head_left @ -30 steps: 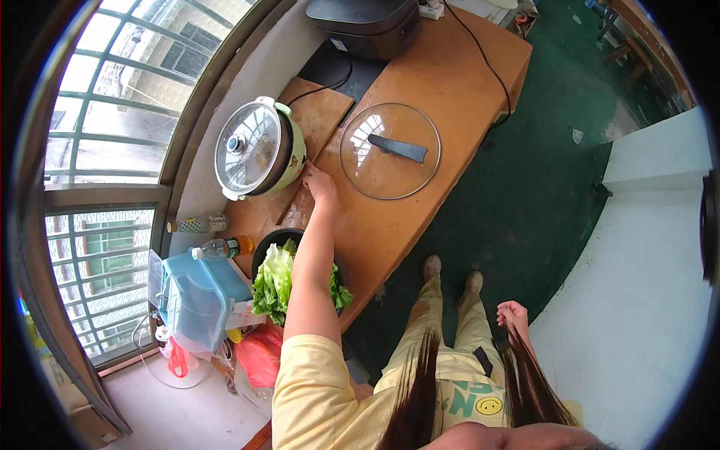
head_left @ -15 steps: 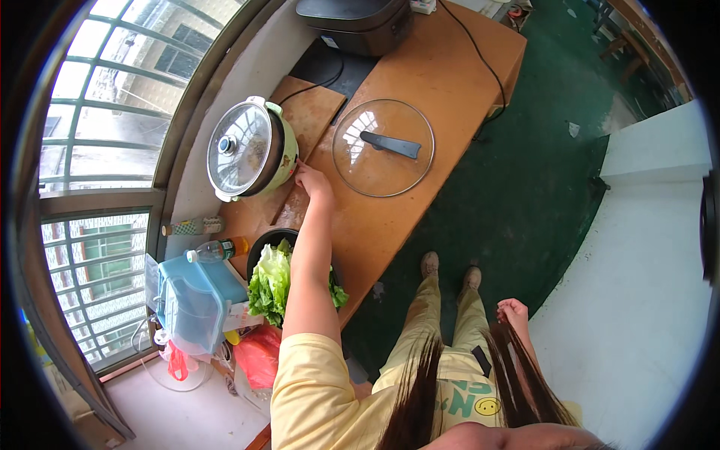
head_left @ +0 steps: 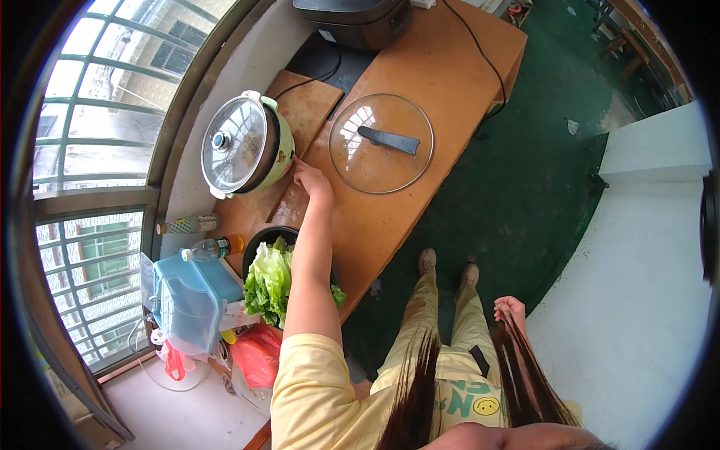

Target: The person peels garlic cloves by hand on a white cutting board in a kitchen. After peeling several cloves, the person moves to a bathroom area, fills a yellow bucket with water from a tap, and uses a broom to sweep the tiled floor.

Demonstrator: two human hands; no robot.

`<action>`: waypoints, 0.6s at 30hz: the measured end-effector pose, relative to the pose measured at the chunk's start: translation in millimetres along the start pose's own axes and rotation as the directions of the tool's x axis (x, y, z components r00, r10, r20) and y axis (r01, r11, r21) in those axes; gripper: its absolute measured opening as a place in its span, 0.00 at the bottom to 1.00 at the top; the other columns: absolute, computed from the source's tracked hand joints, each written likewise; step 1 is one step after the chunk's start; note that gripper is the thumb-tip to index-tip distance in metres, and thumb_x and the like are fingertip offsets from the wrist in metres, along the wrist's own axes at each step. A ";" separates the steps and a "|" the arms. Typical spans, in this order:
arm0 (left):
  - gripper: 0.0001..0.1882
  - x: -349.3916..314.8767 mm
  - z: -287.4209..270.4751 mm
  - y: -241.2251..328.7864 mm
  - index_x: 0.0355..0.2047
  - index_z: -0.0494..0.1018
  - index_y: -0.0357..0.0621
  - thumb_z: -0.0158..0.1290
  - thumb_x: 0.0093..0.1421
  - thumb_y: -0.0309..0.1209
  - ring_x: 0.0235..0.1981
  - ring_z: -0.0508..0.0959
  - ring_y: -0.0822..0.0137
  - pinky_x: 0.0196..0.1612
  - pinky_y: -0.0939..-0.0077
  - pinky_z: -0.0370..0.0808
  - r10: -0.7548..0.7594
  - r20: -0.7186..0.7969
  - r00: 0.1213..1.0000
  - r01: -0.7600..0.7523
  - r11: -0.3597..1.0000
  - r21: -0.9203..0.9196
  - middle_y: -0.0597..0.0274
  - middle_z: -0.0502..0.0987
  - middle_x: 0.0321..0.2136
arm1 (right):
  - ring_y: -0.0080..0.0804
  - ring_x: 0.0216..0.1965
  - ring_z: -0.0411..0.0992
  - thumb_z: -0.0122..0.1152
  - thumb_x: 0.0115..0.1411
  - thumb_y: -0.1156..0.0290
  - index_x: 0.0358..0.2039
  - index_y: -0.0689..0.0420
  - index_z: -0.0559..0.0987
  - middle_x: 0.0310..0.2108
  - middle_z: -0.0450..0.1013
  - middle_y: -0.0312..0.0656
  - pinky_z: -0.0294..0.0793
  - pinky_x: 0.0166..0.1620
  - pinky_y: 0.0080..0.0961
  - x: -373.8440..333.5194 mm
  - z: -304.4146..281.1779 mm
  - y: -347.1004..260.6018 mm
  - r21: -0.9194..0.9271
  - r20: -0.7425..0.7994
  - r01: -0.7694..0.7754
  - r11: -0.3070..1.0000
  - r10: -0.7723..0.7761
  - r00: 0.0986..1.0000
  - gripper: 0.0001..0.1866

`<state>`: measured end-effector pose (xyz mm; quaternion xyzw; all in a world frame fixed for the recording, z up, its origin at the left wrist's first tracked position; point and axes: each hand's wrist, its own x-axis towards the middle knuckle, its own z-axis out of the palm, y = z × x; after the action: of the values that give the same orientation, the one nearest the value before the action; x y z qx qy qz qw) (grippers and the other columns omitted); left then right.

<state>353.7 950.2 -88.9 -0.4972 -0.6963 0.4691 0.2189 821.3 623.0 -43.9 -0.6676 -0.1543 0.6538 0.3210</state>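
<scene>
While the left hand (head_left: 312, 178) extended one finger to the pot (head_left: 283, 152) near the window-side edge of the desk (head_left: 367, 221), right hand (head_left: 511, 307) curled, apparent pressing required steady contact next.

Wide fisheye view from the left head-worn camera, which looked steeply down from the wearer's own eye level. The yellow shirt (head_left: 360, 416) stood near, at six o'clock; the table (head_left: 431, 75) lay farther off toward twelve, the barred window (head_left: 112, 127) at ten and the green floor (head_left: 532, 165) at two.
</scene>
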 end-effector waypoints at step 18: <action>0.21 -101.1 -62.5 -12.1 0.43 0.69 0.36 0.45 0.52 0.37 0.37 0.68 0.63 0.24 0.72 0.65 0.267 -0.272 0.924 -0.361 0.844 -0.396 0.46 0.55 0.56 | 0.17 0.17 0.64 0.49 0.51 0.79 0.25 0.62 0.72 0.18 0.67 0.34 0.63 0.20 0.14 0.4 17.6 -13.0 -0.094 0.143 0.102 0.990 -0.088 0.986 0.03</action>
<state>437.5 885.8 -33.0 -0.6871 -0.6661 0.2753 0.0920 807.0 637.0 -35.0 -0.6279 -0.2408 0.6738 0.3061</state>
